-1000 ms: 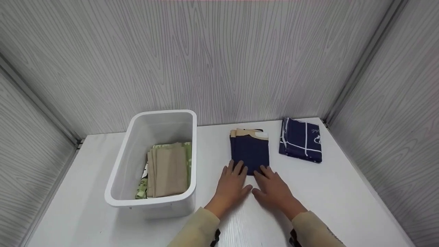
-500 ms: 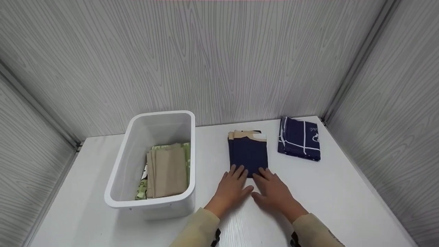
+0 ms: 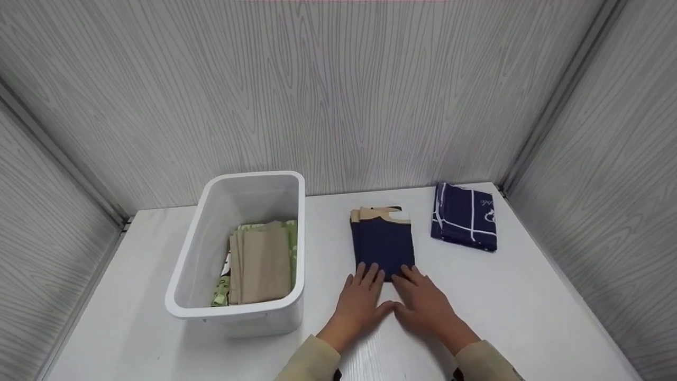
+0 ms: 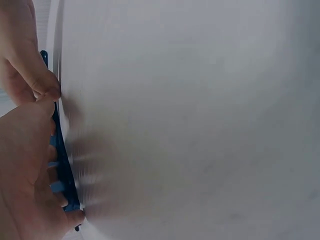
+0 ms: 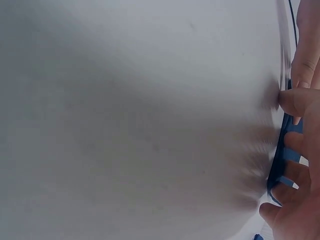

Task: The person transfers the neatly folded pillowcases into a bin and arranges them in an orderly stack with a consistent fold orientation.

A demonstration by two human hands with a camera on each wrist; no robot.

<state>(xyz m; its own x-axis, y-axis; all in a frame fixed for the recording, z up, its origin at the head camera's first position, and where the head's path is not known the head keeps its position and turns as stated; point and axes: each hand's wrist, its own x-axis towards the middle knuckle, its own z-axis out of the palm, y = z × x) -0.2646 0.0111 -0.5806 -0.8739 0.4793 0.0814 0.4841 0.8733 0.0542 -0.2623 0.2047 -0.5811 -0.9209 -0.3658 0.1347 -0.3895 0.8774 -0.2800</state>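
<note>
Okay so right of the white bin point(image 3: 243, 308), the left hand point(image 3: 358, 302) and right hand point(image 3: 426, 304) lie fingers pretty straight, gripping nothing, tips touching the near end of the folded navy cloth point(image 3: 385, 242), also right of that bin, neither hand closer, its long axis running away from them.

The bin point(image 3: 259, 198) stands on the table point(image 3: 529, 296), before the back wall point(image 3: 338, 95). In the bin lies a cloth stack point(image 3: 264, 264). Right of the bin lies one cloth point(image 3: 385, 241), the left hand point(image 3: 359, 301) and right hand point(image 3: 426, 302) on its near end. Farther right of the bin lies another cloth point(image 3: 460, 217).
</note>
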